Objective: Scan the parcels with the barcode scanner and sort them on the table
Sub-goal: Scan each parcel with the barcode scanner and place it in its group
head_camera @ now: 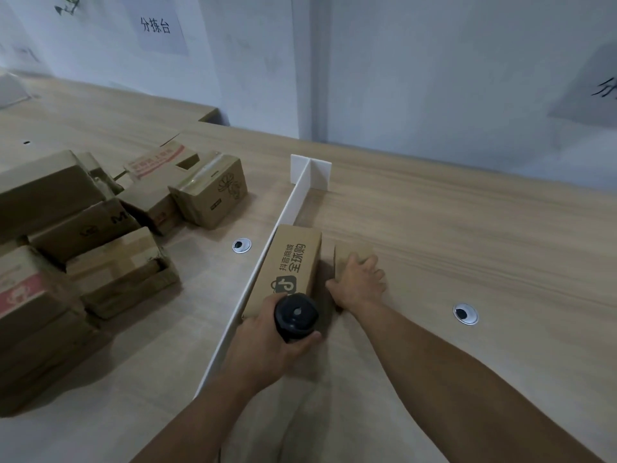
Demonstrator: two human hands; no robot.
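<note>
Gripping the barcode scanner in the left hand, a person is pressing the flat-fingered right hand onto a small parcel beside the printed parcel on the tabletop, risking nudging it against the white divider.

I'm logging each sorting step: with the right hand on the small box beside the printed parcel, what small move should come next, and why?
Probably lift the right hand off the small box. The box already lies on the table right of the white divider, next to the printed parcel. The left hand holds the barcode scanner, and unsorted boxes wait left of the divider.
</note>
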